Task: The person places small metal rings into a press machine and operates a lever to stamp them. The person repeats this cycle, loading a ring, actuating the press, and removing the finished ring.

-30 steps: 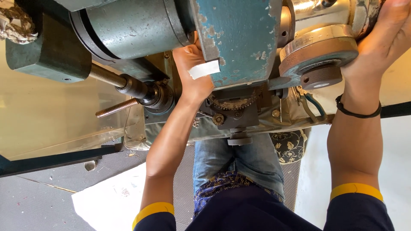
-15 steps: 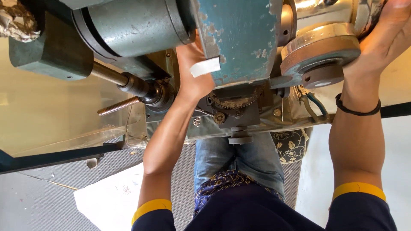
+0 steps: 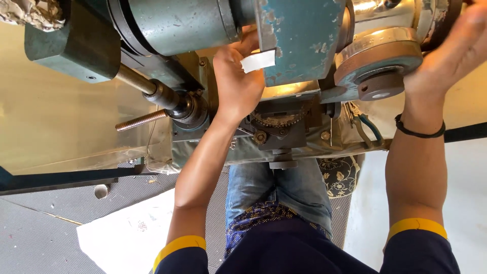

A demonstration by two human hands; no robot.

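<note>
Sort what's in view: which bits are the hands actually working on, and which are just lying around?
In hand:
- left hand, fingers tucked behind the blue-green housing
- right hand against the round metal wheel

Lying about:
- white sheet on the floor
- threaded rod sticking out left
- patterned cushion under the machine

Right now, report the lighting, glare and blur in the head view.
Head view: bright, warm light with strong glare on the polished metal housing; the right hand is slightly soft at the frame edge; the left hand, holding a small white slip, is sharp; the teal casting shades the parts beneath it.
</note>
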